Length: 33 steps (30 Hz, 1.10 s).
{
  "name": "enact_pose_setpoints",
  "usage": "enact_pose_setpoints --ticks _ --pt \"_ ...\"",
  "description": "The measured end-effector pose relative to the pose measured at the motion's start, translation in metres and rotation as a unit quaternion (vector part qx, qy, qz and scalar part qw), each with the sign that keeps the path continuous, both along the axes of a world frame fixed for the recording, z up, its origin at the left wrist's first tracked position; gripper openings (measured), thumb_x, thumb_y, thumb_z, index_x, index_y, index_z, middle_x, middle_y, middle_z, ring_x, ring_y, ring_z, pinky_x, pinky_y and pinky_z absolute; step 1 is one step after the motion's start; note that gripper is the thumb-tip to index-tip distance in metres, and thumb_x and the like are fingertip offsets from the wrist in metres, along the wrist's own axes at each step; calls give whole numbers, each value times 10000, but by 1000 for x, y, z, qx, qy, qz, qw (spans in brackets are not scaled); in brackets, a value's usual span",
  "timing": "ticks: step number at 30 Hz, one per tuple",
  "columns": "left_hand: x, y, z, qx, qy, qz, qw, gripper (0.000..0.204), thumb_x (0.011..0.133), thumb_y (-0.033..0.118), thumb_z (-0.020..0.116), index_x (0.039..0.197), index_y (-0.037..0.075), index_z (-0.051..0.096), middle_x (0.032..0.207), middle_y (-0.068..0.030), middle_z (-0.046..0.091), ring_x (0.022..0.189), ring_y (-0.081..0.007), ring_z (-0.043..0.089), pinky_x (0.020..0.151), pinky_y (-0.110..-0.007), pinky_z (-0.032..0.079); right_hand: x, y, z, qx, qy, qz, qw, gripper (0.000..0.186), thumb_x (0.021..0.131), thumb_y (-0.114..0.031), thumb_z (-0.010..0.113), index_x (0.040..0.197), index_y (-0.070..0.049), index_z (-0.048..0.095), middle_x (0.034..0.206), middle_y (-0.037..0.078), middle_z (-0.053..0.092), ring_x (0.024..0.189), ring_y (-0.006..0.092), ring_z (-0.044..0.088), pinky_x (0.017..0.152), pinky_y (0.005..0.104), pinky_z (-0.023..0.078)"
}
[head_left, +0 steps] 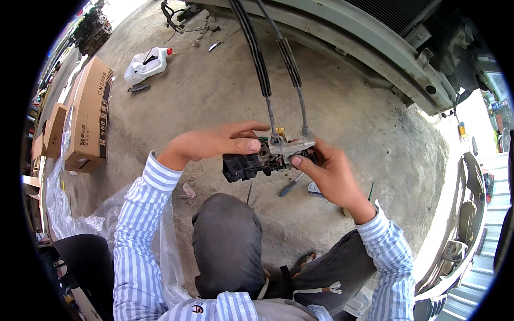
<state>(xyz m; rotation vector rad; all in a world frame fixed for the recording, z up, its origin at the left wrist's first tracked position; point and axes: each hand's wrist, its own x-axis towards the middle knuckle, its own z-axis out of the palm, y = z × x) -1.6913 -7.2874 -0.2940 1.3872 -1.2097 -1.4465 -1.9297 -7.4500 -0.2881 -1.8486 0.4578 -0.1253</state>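
Note:
A car door latch (243, 167), with a black plastic housing and a grey metal bracket, is held up in front of my knees. Two black-sleeved cables (253, 48) rise from its bracket and leave the top of the view. My right hand (336, 174) grips the latch's right end, thumb in front and fingers behind. At the upper left of the housing, my left hand (206, 143) has its thumb pressed along the top and its index finger stretched toward the cable ends; its other fingers are hidden behind. A screwdriver (291, 185) lies on the concrete floor below the latch.
Bubble wrap (88, 214) spreads over the floor at left, beside a tall cardboard box (88, 117). A white jug with a red cap (149, 65) lies farther off. Pale vehicle bodywork (369, 53) crosses the top right. A white-labelled can (315, 189) is partly behind my right hand.

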Motion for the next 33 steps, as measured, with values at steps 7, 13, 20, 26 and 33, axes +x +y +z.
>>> enact_pose_setpoints --ticks 7,13,20,26,33 --pt "-40 6 -16 -137 322 314 883 720 1028 600 428 1480 40 405 1338 -179 581 1231 -279 593 1029 -418 508 -4 24 -3 108 -170 -166 965 276 970 -140 708 1164 31 610 876 -13 641 775 47 495 669 241 436" --pt "-56 -47 -12 -169 323 421 830 490 994 550 564 1217 114 576 1146 -108 647 1060 -225 638 932 -412 529 18 43 -29 -22 -212 -184 960 330 902 -91 747 1174 31 607 1124 116 598 912 208 639 777 339 522" --pt "-40 -78 1 -122 318 396 853 543 946 594 596 1127 83 607 1042 -115 677 959 -257 681 891 -452 564 -11 -1 -10 44 -186 -87 978 533 893 -170 752 1336 30 533 1289 192 589 1106 321 667 895 419 547" --pt "-62 -85 9 -95 347 304 882 729 1007 623 399 1321 -14 568 1286 -192 634 1213 -335 603 1047 -497 507 -26 -12 0 -172 -165 -51 970 814 816 -291 824 1436 18 396 1243 205 602 1037 362 677 811 437 556" --pt "-78 -95 26 -133 431 215 866 830 975 712 382 1332 -14 570 1324 -193 616 1282 -337 554 1042 -478 512 -23 -7 8 -343 -188 -102 915 565 767 -290 844 1113 -29 481 990 148 626 846 366 677 635 446 539"
